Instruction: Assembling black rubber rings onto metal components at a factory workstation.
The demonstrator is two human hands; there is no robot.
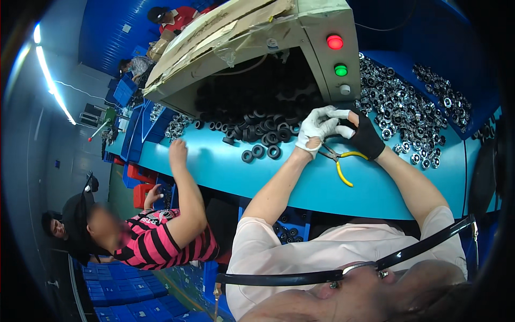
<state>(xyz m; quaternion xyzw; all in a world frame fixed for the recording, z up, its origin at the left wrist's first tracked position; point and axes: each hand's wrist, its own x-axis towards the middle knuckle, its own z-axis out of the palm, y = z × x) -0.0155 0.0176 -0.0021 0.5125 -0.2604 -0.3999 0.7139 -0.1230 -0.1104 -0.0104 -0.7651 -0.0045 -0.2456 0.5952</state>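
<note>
Above the turquoise table (225,172), my two hands meet fingertip to fingertip. My left hand (319,129), in a white glove, has its fingers curled in a pinch towards the right one. A black glove with some fingertips bare covers my right hand (367,137), its fingers bent in against the left. Whatever lies between them is hidden or too dark to make out. Pliers with yellow handles (343,170) lie on the table just under my hands, their jaws partly covered. Left of my hands are loose black rings (273,152); to the right spreads a heap of shiny metal parts (397,102).
A beige machine (335,70) with red and green lights stands beyond my hands, black rings piled in its opening. At left, a co-worker in a striped shirt (161,236) reaches over the table. A blue bin (292,231) with dark rings sits below the table edge.
</note>
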